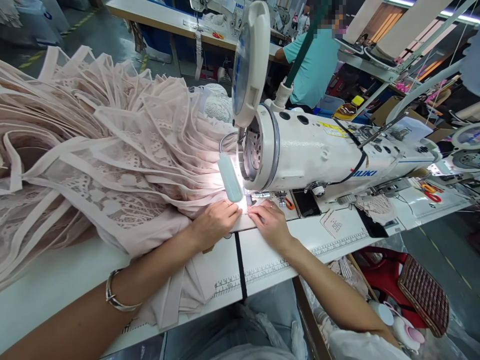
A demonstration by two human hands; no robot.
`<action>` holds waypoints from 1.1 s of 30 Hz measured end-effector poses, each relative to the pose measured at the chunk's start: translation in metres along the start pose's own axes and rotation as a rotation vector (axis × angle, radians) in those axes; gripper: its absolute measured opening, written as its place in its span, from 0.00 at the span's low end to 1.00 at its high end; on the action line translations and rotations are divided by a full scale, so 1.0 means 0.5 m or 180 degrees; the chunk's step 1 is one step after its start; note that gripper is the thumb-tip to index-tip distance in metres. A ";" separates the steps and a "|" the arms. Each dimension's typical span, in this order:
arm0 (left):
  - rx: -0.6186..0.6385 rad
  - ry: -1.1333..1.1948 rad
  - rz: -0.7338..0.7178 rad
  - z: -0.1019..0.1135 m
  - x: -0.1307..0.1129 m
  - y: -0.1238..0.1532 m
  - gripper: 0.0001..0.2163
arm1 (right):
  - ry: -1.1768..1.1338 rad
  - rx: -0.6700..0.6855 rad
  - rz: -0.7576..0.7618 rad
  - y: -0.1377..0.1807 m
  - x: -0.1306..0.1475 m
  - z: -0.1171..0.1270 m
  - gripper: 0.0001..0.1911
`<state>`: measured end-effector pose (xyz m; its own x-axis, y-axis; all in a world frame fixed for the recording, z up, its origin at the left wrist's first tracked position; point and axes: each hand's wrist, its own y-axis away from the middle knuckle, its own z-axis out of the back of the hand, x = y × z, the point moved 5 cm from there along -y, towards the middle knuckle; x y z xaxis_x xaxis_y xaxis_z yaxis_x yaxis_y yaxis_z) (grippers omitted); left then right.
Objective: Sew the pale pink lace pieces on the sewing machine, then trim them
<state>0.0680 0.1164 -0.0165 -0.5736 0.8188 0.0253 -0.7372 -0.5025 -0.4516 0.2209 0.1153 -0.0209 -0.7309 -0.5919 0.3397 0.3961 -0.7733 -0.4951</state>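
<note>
Touching the left fingers (229, 211), pale fabric (127, 195) spreads leftward.

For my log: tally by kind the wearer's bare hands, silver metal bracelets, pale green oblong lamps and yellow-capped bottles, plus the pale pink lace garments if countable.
Bare hands: 2 (left hand, right hand)
Silver metal bracelet: 1
Pale green oblong lamp: 1
Yellow-capped bottle: 1
Total: 5
Pale pink lace garments: too overlapped to count, left out
</note>
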 end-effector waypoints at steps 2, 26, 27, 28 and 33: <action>0.0077 0.0092 0.0026 -0.007 0.002 0.000 0.14 | 0.0028 0.0077 -0.0061 0.001 -0.003 -0.004 0.11; -0.0026 0.0428 0.0468 -0.007 0.014 0.011 0.07 | 0.0217 0.0178 0.0193 0.000 0.010 0.011 0.19; -0.0002 0.0500 0.0471 -0.007 0.015 0.013 0.09 | 0.0135 0.0186 0.0099 0.001 0.005 0.009 0.19; 0.0039 0.0552 0.0446 -0.008 0.015 0.015 0.11 | 0.0058 0.0208 0.0054 0.002 0.001 0.006 0.19; 0.0162 0.0650 0.0390 -0.007 0.018 0.014 0.14 | -0.0046 0.0258 0.0281 0.009 0.001 -0.002 0.19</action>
<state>0.0591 0.1212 -0.0227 -0.5796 0.7873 -0.2101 -0.6865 -0.6107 -0.3946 0.2216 0.1116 -0.0238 -0.6833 -0.6613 0.3094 0.5027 -0.7335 -0.4575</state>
